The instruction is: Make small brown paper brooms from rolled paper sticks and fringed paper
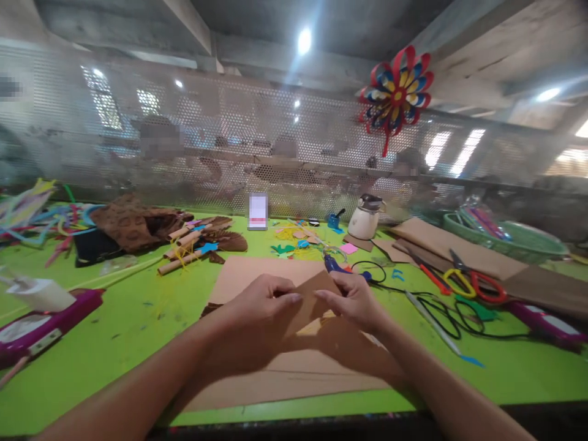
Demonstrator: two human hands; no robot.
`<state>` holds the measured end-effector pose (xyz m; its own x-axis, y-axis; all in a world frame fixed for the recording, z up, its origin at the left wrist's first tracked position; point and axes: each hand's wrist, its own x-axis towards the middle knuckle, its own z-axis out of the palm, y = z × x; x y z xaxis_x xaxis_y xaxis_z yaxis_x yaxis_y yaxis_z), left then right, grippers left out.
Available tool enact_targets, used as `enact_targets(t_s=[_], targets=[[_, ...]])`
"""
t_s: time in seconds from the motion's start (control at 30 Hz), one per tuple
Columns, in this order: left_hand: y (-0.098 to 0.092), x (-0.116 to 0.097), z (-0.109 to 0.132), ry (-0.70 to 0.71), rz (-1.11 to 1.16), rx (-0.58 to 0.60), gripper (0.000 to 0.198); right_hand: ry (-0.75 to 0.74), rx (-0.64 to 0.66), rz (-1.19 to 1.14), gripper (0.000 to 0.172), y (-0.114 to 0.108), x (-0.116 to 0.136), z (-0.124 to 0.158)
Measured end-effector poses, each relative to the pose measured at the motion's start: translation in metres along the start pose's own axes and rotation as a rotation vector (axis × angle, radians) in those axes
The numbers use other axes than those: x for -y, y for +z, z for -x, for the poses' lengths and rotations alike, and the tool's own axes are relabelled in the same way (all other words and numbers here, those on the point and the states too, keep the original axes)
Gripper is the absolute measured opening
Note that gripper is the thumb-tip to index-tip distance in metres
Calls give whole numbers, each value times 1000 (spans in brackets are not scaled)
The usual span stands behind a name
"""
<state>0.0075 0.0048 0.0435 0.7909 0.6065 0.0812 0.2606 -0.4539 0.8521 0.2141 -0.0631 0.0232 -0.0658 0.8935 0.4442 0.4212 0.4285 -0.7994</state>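
Note:
Between my two hands is a piece of brown kraft paper [316,290], raised at a slant with one corner pointing up. My left hand [271,300] pinches its left side, thumb on top. On the other side, my right hand [351,300] grips it near the upper corner, with the thumb pressed on the face. Larger brown sheets [257,386] lie flat beneath, partly shaded by my hands. Just behind my right hand rests a blue glue gun [342,267], its cable running to the right.
Scissors [478,278], a pen-like stick [434,321] and a purple power strip [546,324] lie right. Left are another power strip [50,327] with a white plug and rolled paper tubes [184,251]. A phone [258,211], a jug [365,217] and a green basket [514,236] stand behind.

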Motion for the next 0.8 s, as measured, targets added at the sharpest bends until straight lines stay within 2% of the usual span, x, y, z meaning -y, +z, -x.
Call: enact_targets(t_s=[0.1, 0.2, 0.27, 0.33, 0.37, 0.43, 0.5, 0.57, 0.67, 0.77, 0.8], targets=[[-9, 1, 3, -89, 228, -105, 33, -24, -102, -30, 45, -6, -1, -1], [-18, 1, 6, -139, 407, -197, 33, -30, -316, -79, 47, -20, -6, -5], [-19, 1, 7, -178, 468, -122, 34, -12, -427, -108, 43, -32, -11, -10], [-16, 2, 7, -194, 449, 13, 35, 36, -469, -114, 29, -43, -18, -16], [-14, 3, 6, -184, 424, 73, 36, 71, -467, -108, 23, -48, -21, -18], [-8, 4, 6, -152, 378, 158, 35, 148, -432, -76, 29, -57, -26, -21], [-4, 5, 5, -135, 351, 195, 36, 217, -368, -10, 36, -68, -30, -19], [0, 6, 4, -122, 289, 219, 38, 281, -295, 100, 35, -83, -33, -13], [4, 9, 3, -62, 103, 246, 38, 392, -219, 343, 27, -119, -38, 1], [11, 13, 2, 27, -119, 245, 34, 540, -183, 590, 19, -169, -46, 16], [13, 15, 2, 56, -187, 239, 32, 590, -175, 655, 22, -186, -49, 20]])
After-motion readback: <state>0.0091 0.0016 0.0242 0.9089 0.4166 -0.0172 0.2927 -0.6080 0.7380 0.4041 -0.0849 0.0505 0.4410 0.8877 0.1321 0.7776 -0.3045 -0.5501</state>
